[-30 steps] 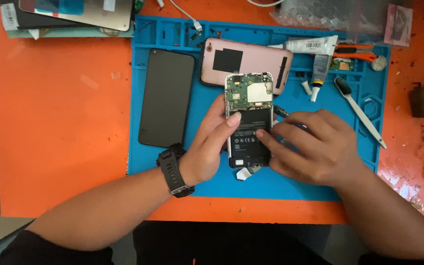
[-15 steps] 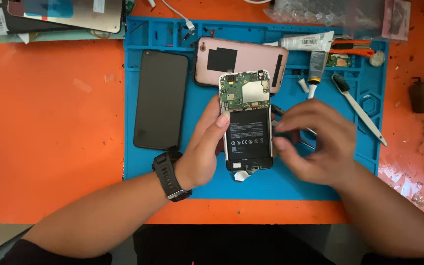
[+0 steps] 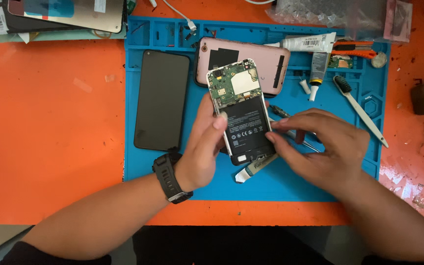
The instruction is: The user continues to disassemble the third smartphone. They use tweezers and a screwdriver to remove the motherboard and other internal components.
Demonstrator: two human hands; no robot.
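Orange table point(image 3: 55, 147), blue work mat point(image 3: 290, 184) laid across it, stacked phone panels point(image 3: 65, 14) top left, clear bubble-wrap bag point(image 3: 339, 12) top right

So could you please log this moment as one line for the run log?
left hand: holds opened phone with black battery | right hand: fingers at its right edge | below: blue silicone mat

head camera, looking straight down, close
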